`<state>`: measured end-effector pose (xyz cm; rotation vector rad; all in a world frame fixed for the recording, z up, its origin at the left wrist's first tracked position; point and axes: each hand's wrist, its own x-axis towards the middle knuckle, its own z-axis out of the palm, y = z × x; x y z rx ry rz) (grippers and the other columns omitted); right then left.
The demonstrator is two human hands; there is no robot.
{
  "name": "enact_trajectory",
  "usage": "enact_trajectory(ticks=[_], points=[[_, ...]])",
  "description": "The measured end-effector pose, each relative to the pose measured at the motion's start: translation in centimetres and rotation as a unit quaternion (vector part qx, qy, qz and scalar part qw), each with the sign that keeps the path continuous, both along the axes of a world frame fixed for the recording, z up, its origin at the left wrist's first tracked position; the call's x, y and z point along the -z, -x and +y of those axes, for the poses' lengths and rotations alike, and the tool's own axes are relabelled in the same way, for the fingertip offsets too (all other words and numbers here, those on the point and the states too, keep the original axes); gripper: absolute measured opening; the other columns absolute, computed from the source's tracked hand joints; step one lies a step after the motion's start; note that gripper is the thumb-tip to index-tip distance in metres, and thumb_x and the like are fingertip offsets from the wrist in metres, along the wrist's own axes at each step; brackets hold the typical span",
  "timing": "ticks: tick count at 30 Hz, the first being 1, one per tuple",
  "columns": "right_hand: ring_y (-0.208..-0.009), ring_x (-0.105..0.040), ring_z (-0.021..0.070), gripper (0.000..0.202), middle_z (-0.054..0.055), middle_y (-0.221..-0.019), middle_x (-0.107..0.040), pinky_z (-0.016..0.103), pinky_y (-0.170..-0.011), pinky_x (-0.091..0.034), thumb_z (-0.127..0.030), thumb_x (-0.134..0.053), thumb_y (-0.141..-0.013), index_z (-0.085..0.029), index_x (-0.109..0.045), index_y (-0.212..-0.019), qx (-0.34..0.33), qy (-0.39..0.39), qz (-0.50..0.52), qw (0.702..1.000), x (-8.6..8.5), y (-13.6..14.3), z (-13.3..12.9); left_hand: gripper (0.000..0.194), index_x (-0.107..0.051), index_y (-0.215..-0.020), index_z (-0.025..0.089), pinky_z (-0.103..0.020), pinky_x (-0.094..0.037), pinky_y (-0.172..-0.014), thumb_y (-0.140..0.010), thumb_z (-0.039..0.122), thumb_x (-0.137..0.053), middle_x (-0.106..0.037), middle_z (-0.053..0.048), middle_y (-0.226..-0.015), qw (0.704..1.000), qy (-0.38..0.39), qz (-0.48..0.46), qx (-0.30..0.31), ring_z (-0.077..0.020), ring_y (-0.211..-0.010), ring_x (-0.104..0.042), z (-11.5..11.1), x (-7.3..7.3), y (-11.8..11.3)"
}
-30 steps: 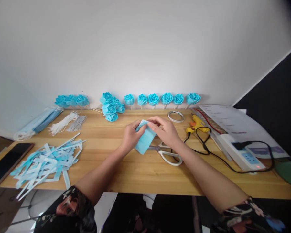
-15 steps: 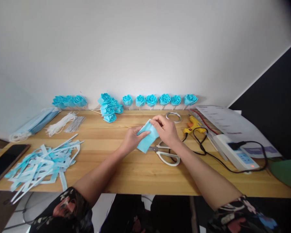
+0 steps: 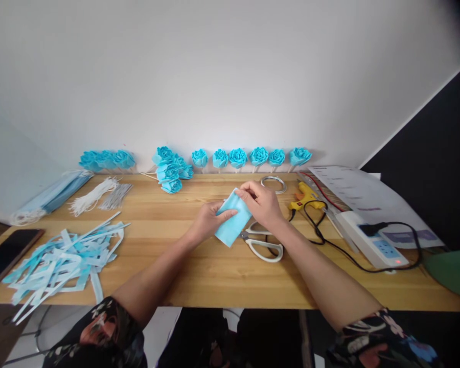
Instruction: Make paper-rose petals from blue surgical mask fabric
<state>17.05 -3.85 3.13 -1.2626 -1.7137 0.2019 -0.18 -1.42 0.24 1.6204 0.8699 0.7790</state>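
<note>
Both hands hold one light-blue rectangle of mask fabric above the middle of the table. My left hand grips its left edge, thumb lying on the front face. At the top right corner, my right hand pinches the fabric between thumb and fingers. Just below and behind the piece lie scissors with white handles, their blades partly hidden by the fabric. A coil of silvery wire rests beyond my right hand.
Blue fabric flowers line the wall, with a bunch to their left. Fabric strips, white ear loops, face masks and a phone lie left. A yellow glue gun and power strip with its cord are right.
The fabric piece's lower end has swung slightly down, and its front now looks flatter and wider. Both hands keep their hold almost in place. The view has shifted slightly.
</note>
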Motion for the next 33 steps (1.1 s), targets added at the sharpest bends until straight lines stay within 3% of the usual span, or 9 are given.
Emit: enact_trajectory(ticks=[10,17,21,26,30,33], points=[[-0.060,-0.055,0.0128,0.020,-0.001,-0.069,-0.064,0.024,-0.059,-0.038,-0.034,-0.048,-0.093,-0.021,-0.061,-0.085,-0.031,0.000,-0.065,0.997,-0.7,-0.6,-0.2,0.039,-0.065,-0.069,0.013,-0.022,-0.041,-0.049,-0.067,0.051,-0.073,-0.063,-0.002,-0.062,0.999,0.043,-0.009,0.033,-0.0121,-0.054,-0.054,-0.6,-1.1,0.1],[-0.055,-0.052,0.0114,0.019,-0.003,-0.066,-0.060,0.023,-0.056,-0.033,-0.033,-0.046,-0.095,-0.021,-0.058,-0.086,-0.060,-0.026,-0.151,0.986,-2.8,-1.0,1.1,0.042,-0.064,-0.071,0.012,-0.023,-0.042,-0.050,-0.066,0.053,-0.073,-0.059,-0.001,-0.061,0.997,0.061,-0.027,0.032,-0.0111,-0.053,-0.052,0.0,-1.1,0.5],[-0.059,-0.053,0.0126,0.020,-0.001,-0.071,-0.061,0.024,-0.058,-0.036,-0.035,-0.045,-0.095,-0.021,-0.058,-0.088,-0.033,-0.034,-0.122,0.991,-3.7,-1.8,1.7,0.044,-0.061,-0.067,0.012,-0.021,-0.036,-0.049,-0.068,0.056,-0.069,-0.053,0.001,-0.057,0.999,0.022,-0.025,0.034,-0.0091,-0.052,-0.045,0.4,-0.9,0.8],[-0.062,-0.054,0.0140,0.020,-0.001,-0.071,-0.061,0.024,-0.059,-0.037,-0.035,-0.046,-0.094,-0.022,-0.058,-0.084,-0.001,-0.026,-0.082,0.996,-2.9,-2.8,1.8,0.050,-0.056,-0.058,0.013,-0.020,-0.030,-0.048,-0.072,0.060,-0.063,-0.044,0.003,-0.053,0.995,-0.063,0.043,0.062,-0.0078,-0.051,-0.036,0.7,-1.1,1.1],[-0.059,-0.054,0.0137,0.022,-0.001,-0.068,-0.061,0.024,-0.058,-0.037,-0.035,-0.045,-0.095,-0.022,-0.059,-0.085,0.012,-0.037,-0.111,0.993,-2.1,-3.2,1.6,0.047,-0.058,-0.060,0.013,-0.021,-0.035,-0.052,-0.079,0.057,-0.058,-0.051,0.002,-0.057,0.985,-0.093,0.105,0.100,-0.0096,-0.053,-0.043,0.8,-1.3,1.4],[-0.058,-0.056,0.0151,0.025,0.001,-0.066,-0.064,0.026,-0.058,-0.036,-0.037,-0.044,-0.096,-0.021,-0.062,-0.088,0.030,-0.060,-0.166,0.984,-2.0,-3.0,1.3,0.041,-0.065,-0.071,0.013,-0.023,-0.040,-0.058,-0.081,0.053,-0.059,-0.059,0.000,-0.065,0.982,-0.133,0.110,0.078,-0.0133,-0.060,-0.052,1.2,-1.4,1.8]])
